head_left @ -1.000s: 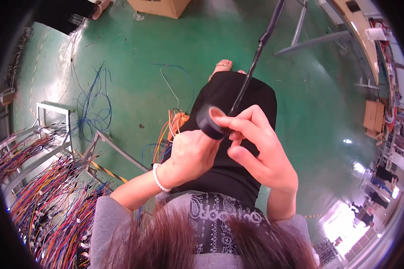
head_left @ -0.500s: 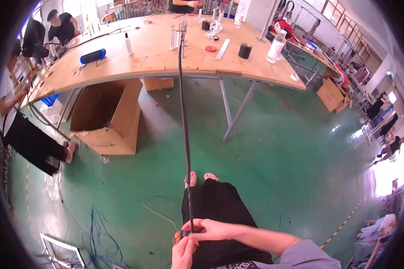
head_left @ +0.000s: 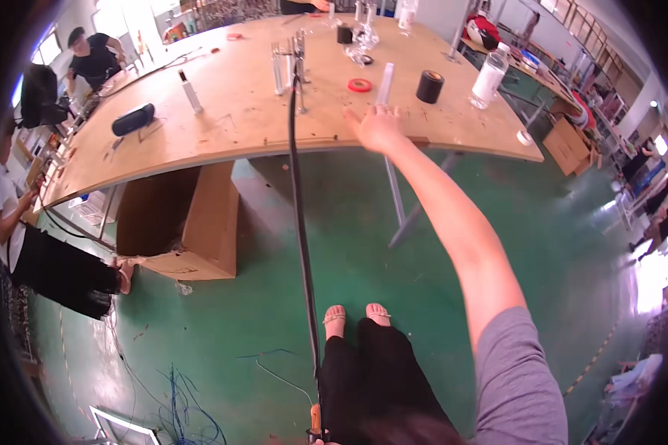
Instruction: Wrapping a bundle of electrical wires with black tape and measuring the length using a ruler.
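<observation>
A long black cable runs taut from upright metal pegs on the table down to my waist. At the bottom edge my left hand shows only as a sliver, closed at the cable's lower end. A small orange-and-black thing sits there against the cable; its kind is unclear. My right arm stretches out to the table. My right hand is open over the near edge, palm down, fingers apart. Its fingertips come up to the near end of a flat white strip; whether they touch it, I cannot tell.
On the wooden table are a red tape ring, a black tape roll, a clear bottle and a dark cylindrical speaker. An open cardboard box stands underneath. Other people are at the left and far side.
My right hand has left the cable's lower end and reached forward to the table by the white strip. My left hand has dropped almost out of view. The whole view has shifted.
</observation>
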Motion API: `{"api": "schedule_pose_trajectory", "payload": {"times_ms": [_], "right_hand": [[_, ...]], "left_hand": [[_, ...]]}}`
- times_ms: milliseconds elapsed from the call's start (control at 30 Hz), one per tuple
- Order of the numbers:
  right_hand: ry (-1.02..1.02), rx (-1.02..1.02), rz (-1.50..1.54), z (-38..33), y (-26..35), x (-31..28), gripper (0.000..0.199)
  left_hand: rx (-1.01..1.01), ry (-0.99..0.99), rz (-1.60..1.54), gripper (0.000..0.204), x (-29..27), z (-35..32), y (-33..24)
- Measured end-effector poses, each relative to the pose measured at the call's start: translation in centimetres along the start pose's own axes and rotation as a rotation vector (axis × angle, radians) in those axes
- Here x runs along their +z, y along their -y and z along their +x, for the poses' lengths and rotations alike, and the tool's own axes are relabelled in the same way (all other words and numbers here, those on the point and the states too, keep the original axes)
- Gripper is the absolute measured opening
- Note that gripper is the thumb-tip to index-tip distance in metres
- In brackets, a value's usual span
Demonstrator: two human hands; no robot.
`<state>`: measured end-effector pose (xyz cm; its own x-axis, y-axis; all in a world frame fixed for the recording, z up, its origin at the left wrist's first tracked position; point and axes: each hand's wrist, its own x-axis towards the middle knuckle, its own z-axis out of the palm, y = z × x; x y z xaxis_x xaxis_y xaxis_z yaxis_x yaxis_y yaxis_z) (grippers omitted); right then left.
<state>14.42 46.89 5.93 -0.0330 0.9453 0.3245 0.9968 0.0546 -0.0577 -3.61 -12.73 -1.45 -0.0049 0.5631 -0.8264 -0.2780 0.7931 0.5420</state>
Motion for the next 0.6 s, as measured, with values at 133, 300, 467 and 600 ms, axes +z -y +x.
{"api": "schedule_pose_trajectory", "payload": {"times_ms": [133, 300, 467, 600], "right_hand": [[-0.145, -0.241, 0.076, -9.0, -0.4, -2.2, 0.072], [-0.327, 0.482, 0.700, -8.0, -2.3, -1.3, 0.035], [0.374, 0.567, 1.578, -5.1, -8.1, 0.0, 0.019], [0.600, 0.340, 2.012, -15.1, -5.0, -4.5, 0.011]], "left_hand": [[-0.045, 0.052, 0.125, 0.045, 0.5, -0.8, -0.9], [-0.025, 0.102, 0.290, 0.045, -0.7, -2.4, -1.8], [0.055, 0.342, -0.148, 0.042, -2.4, -1.4, 2.2], [0.092, 0.257, -0.342, 0.037, -1.6, -5.1, 0.5]]}}
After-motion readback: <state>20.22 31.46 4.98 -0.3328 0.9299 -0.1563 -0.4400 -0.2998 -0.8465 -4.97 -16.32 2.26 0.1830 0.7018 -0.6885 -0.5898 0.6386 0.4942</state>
